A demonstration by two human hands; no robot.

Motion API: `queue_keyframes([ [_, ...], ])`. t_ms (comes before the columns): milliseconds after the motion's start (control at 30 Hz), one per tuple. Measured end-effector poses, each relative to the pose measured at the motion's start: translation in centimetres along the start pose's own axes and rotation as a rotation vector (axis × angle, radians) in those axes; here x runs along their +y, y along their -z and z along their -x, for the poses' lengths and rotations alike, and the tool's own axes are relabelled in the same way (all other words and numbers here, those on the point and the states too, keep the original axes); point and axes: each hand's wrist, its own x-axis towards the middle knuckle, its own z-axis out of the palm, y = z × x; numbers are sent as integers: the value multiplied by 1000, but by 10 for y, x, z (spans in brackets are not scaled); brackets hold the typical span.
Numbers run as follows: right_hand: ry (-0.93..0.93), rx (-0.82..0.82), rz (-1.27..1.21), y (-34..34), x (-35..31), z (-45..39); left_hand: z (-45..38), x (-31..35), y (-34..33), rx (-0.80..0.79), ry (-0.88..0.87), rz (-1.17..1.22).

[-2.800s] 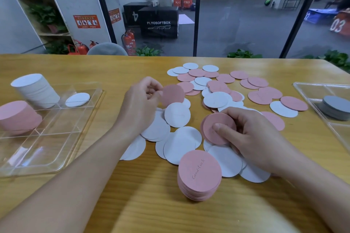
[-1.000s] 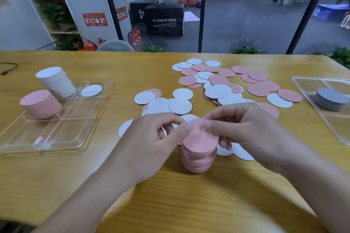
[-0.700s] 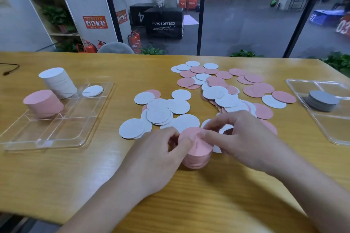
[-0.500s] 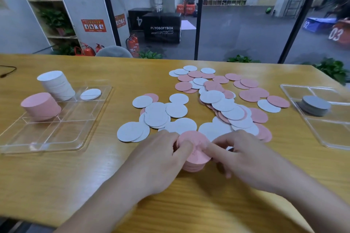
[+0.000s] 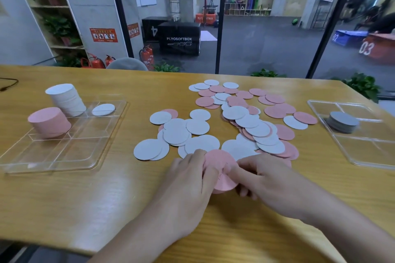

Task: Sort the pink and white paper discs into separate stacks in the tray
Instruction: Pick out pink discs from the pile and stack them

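Pink discs (image 5: 273, 111), white discs (image 5: 177, 134), grey stack (image 5: 342, 121), clear tray (image 5: 64, 153), yellow wood-grain table (image 5: 64, 203)

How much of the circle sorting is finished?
Partly done. The left tray already holds a tall pink stack and a white stack. The left hand and right hand grip another pink pile on the table. Many loose pink and white discs remain unsorted.
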Motion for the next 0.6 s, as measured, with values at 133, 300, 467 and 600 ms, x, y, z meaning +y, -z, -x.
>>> queue_keyframes([
  [133, -6, -34, -93, 0, 5, 1, 2, -9, -7, -36, 37, 216],
  [300, 8, -98, -191, 1, 10, 4, 6, -20, -9, -33, -3, 415],
  [467, 83, -134, -243, 1, 11, 9, 15, -24, -2, -38, -49, 612],
  [600, 241, 85, -134, -16, 18, 14, 20, -30, 5, -20, -128, 557],
])
